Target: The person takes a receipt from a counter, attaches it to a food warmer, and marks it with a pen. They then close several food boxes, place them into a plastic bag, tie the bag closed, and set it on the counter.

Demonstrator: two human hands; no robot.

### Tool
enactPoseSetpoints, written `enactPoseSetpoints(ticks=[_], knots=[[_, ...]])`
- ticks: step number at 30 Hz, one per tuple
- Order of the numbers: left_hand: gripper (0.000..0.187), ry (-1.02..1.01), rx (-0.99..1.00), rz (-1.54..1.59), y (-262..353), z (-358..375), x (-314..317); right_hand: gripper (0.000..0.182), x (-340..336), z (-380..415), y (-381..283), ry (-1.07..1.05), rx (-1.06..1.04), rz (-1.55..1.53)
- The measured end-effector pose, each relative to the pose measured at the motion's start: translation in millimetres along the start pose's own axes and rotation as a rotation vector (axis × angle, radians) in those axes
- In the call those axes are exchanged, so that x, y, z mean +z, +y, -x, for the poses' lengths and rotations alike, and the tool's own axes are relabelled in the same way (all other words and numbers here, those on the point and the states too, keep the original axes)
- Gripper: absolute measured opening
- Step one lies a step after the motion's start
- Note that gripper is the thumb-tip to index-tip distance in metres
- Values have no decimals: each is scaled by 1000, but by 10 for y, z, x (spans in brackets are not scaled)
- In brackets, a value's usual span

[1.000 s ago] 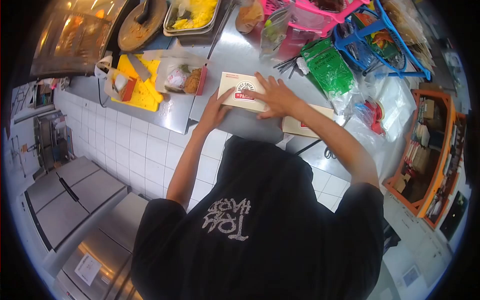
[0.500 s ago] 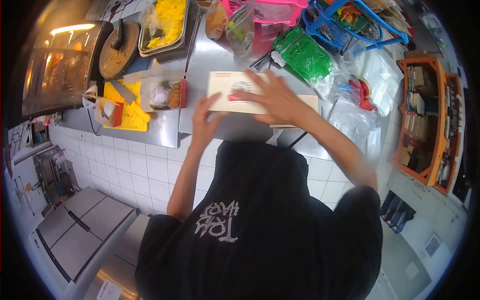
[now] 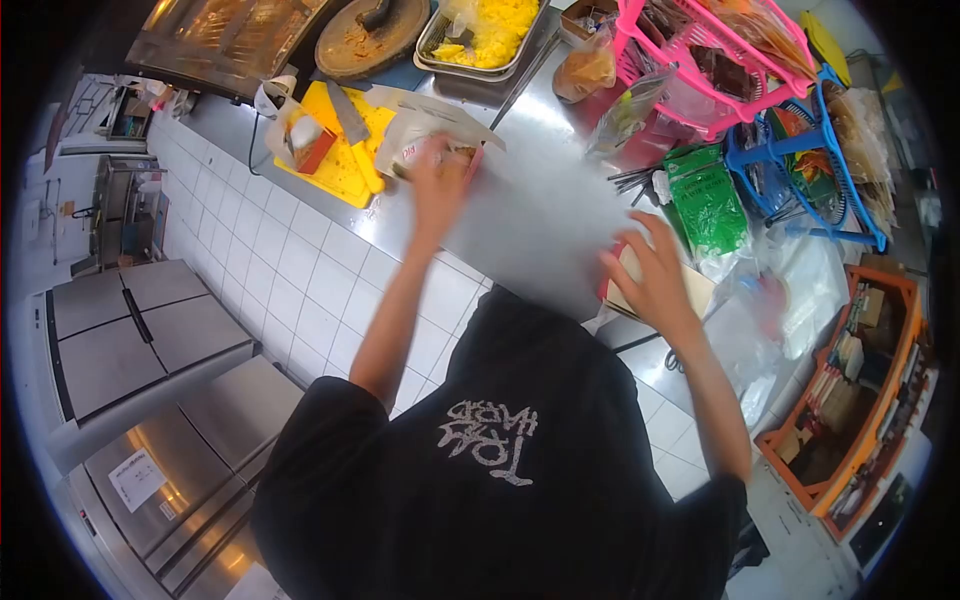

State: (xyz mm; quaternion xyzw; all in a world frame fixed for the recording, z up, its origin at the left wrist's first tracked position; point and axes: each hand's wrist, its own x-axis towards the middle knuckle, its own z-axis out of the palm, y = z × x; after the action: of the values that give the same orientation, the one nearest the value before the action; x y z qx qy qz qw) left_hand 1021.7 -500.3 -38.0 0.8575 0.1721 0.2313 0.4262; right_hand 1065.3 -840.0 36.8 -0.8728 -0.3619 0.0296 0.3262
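Note:
My left hand is blurred over an open takeaway box with a raised lid, fried food and a wrapped packet inside. Its fingers overlap the front of that box. On the right, my right hand has its fingers spread and curved at the red end of a cream carton lying on the steel counter. Left of the open box, a knife rests on a yellow cutting board, along with a smaller red-and-white box.
Behind stand a tray of yellow rice and a round chopping block. A pink basket, a blue basket and a green packet crowd the right. An orange shelf stands beyond the counter.
The view has turned left. The closed cream box has left the middle of the counter, and my right hand is now at the right-hand carton. My left hand has moved left to the open box.

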Motion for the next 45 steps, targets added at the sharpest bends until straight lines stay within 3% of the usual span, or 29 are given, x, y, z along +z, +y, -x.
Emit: enactPoseSetpoints(ticks=[1,2,4,6,7,8,9,10,11,12,14,15,17,20,24,25,26,27,28,29,30,31,33,35,37,39,41,43,45], knots=[[45,230,91,-254,-589,-257,-125,40,262,-249,-72,-80,102,-109],[47,256,-10,-394,-877,-494,-342,41,546,-522,-99,-157,200,-213],[47,81,-134,-461,-1414,-813,-563,59,1350,-1077,-61,-143,257,-373],[47,-183,-166,-529,-1574,-973,-661,61,1730,-1542,-226,-247,420,-389],[39,-259,-104,-546,-1585,-993,-667,50,2492,-1753,36,-132,382,-451],[32,-243,141,-526,-1827,-956,-669,37,2408,-1832,-62,-375,144,-507],[30,-387,259,-735,-2497,-1059,-649,23,2712,-1938,-37,-450,9,-18],[35,-448,302,-706,-2592,-1032,-599,10,2961,-1976,29,-473,196,-119],[41,-356,654,-656,-2635,-954,-551,8,2620,-1888,-62,-479,274,-109],[47,-408,15,-377,-2048,-811,-442,10,2294,-1706,-147,-347,461,-109],[48,-326,255,-305,-2394,-592,-218,29,2144,-1481,105,33,699,-407],[45,-418,13,-11,-2312,-446,-78,29,1948,-1347,254,99,756,-375],[36,-256,-9,16,-1715,40,208,35,1728,-1132,373,5,732,-207],[35,-378,36,125,-981,592,460,39,1453,-904,479,28,874,-214],[32,-345,-17,192,-1152,738,662,36,1824,-779,685,277,861,-169],[30,-307,125,105,-1324,721,686,33,1830,-808,586,358,931,-158],[27,-326,78,89,-1225,730,599,34,2035,-815,744,189,733,9],[25,-300,265,80,-1248,741,487,38,1846,-772,640,-12,637,35],[27,-250,102,90,-1110,621,411,47,1817,-819,699,-136,594,133],[37,-177,-117,290,-973,576,332,61,2614,-794,1199,591,688,282],[48,-101,-207,310,-697,480,192,74,1758,-779,653,786,789,-207],[61,-60,-139,248,-659,364,91,77,1323,-782,481,771,677,-343],[73,-38,25,4,-572,57,-59,40,1049,-869,525,640,450,-77],[65,-191,67,-23,-394,-316,-118,29,896,-971,707,489,323,51],[49,-516,-106,239,-396,-586,-41,26,809,-1085,839,225,141,-238],[41,-491,-137,404,-303,-544,107,24,887,-1157,820,241,92,-389],[33,-502,-162,563,-100,-435,358,21,1035,-1129,788,285,307,-734],[25,-30,-449,889,106,-269,604,13,1106,-1118,804,206,332,-721],[24,26,-315,741,-42,-221,922,12,1175,-1147,604,422,391,-934]])
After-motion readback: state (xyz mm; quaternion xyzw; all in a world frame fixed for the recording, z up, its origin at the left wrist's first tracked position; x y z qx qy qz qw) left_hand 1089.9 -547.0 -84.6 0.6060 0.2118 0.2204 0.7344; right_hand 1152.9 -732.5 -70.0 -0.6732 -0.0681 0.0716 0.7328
